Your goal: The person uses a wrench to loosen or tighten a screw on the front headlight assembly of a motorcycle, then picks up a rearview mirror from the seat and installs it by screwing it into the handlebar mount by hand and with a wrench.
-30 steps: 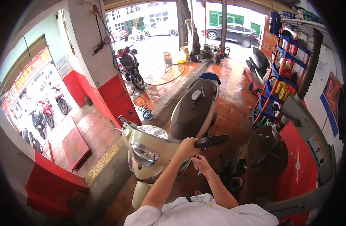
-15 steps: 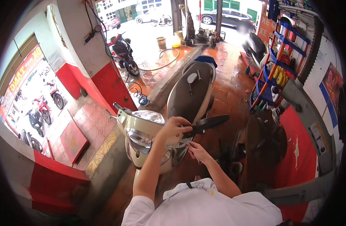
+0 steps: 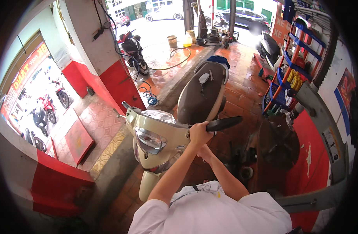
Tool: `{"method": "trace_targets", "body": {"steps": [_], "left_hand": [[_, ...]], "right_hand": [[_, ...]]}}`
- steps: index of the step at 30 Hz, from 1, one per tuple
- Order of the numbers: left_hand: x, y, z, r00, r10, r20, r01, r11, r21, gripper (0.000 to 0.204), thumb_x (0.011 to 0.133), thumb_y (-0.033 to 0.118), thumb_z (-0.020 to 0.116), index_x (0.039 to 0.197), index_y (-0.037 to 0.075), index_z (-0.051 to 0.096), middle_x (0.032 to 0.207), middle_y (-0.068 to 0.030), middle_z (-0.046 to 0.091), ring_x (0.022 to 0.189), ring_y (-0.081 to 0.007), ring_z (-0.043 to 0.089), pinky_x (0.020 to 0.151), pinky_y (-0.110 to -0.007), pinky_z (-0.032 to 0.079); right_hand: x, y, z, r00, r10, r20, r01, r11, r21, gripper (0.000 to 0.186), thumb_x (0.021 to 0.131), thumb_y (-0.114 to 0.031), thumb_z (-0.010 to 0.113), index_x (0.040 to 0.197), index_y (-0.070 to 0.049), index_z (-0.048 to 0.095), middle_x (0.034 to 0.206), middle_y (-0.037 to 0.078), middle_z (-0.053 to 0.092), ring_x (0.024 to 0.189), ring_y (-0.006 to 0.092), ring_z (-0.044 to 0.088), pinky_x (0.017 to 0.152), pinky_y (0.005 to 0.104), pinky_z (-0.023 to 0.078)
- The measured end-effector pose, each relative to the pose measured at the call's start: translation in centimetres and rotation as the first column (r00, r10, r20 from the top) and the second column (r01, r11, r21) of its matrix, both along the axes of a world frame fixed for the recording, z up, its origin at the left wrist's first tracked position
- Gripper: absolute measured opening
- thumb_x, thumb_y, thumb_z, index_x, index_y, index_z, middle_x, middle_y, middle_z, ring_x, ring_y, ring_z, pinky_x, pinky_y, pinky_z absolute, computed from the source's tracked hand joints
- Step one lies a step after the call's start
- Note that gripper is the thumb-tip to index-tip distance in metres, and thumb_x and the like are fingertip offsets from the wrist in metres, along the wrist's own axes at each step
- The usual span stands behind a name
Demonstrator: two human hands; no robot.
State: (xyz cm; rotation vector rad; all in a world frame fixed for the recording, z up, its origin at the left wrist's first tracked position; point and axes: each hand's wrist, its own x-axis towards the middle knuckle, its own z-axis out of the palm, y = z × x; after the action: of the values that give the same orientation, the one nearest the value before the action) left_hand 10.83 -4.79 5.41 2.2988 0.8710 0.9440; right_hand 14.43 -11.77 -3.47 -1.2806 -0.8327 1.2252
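Observation:
A cream scooter (image 3: pixel 181 134) stands before me, its headlight (image 3: pixel 151 140) toward my left. My left hand (image 3: pixel 199 133) is closed at the inner end of a black, paddle-shaped mirror (image 3: pixel 225 123) beside the handlebar. Just under it is my right hand (image 3: pixel 204 152), fingers curled and partly hidden by the left arm; what they hold is out of sight. On the dark seat (image 3: pixel 192 103) lie a small pale oval piece (image 3: pixel 204 78), a metal spanner (image 3: pixel 211 74) and a thin dark piece (image 3: pixel 203 93).
A blue and orange rack (image 3: pixel 290 70) with yellow bottles stands at the right, near a grey metal post (image 3: pixel 313 105). A blue coiled hose (image 3: pixel 151 97) hangs by the red and white pillar at left. Other motorbikes (image 3: pixel 134 50) are parked beyond.
My left hand has moved from a light finger hold to a closed grip at the mirror's inner end. My right hand has moved up and in, under the left. The view has shifted slightly.

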Motion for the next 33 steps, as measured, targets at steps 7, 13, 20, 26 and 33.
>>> {"method": "trace_targets", "body": {"steps": [7, 13, 20, 26, 33], "left_hand": [[-1.7, 0.7, -0.9, 0.965, -0.262, -0.02, 0.263, 0.962, 0.069, 0.022, 0.054, 0.02, 0.072, 0.075, 0.013, 0.071, 0.065, -0.0129, 0.065, 0.066, -0.0362, 0.064, 0.064, -0.045, 0.052], [-2.7, 0.9, -0.9, 0.948, -0.315, -0.038, 0.316, 0.948, 0.032, 0.027, 0.052, 0.023, 0.073, 0.078, 0.016, 0.073, 0.067, -0.0118, 0.065, 0.072, -0.0345, 0.065, 0.07, -0.045, 0.052], [-2.6, 0.3, -1.3, 0.972, -0.23, -0.048, 0.232, 0.972, 0.033, 0.025, 0.053, 0.024, 0.074, 0.077, 0.017, 0.071, 0.071, -0.0096, 0.067, 0.076, -0.033, 0.066, 0.072, -0.045, 0.052], [-2.4, -0.1, -0.3, 0.964, -0.263, -0.042, 0.264, 0.964, 0.028, 0.02, 0.053, 0.024, 0.073, 0.071, 0.015, 0.069, 0.069, -0.0098, 0.067, 0.074, -0.0324, 0.066, 0.069, -0.044, 0.052], [-2.7, 0.7, -1.1, 0.959, -0.281, -0.037, 0.283, 0.958, 0.039, 0.021, 0.052, 0.022, 0.072, 0.072, 0.015, 0.07, 0.067, -0.0106, 0.066, 0.071, -0.0333, 0.066, 0.068, -0.044, 0.052]], "right_hand": [[0.4, 0.4, -3.0, 1.0, -0.019, 0.009, 0.02, 0.992, -0.122, 0.005, 0.093, -0.015, 0.053, 0.096, -0.012, 0.053, 0.062, -0.006, 0.044, 0.046, 0.0043, 0.038, 0.04, 0.0229, 0.028], [-0.1, 0.4, -4.3, 0.999, 0.033, 0.036, -0.031, 0.999, -0.035, 0.007, 0.093, -0.013, 0.054, 0.1, -0.011, 0.054, 0.067, -0.004, 0.048, 0.049, 0.0059, 0.043, 0.043, 0.0218, 0.032], [-3.4, 0.4, -2.9, 0.88, -0.07, -0.469, 0.114, 0.991, 0.065, 0.023, 0.098, -0.025, 0.056, 0.111, -0.006, 0.055, 0.071, -0.003, 0.051, 0.064, 0.0055, 0.052, 0.057, 0.0215, 0.041], [-3.3, 1.2, -5.0, 0.778, -0.063, -0.625, 0.109, 0.993, 0.035, 0.026, 0.102, -0.029, 0.049, 0.111, -0.006, 0.054, 0.067, -0.001, 0.045, 0.059, 0.0076, 0.045, 0.054, 0.0232, 0.039], [-3.5, 1.4, -1.8, 0.846, -0.066, -0.529, 0.093, 0.995, 0.024, 0.026, 0.099, -0.03, 0.053, 0.106, -0.006, 0.059, 0.066, -0.002, 0.046, 0.061, 0.0076, 0.047, 0.053, 0.024, 0.037]]}}
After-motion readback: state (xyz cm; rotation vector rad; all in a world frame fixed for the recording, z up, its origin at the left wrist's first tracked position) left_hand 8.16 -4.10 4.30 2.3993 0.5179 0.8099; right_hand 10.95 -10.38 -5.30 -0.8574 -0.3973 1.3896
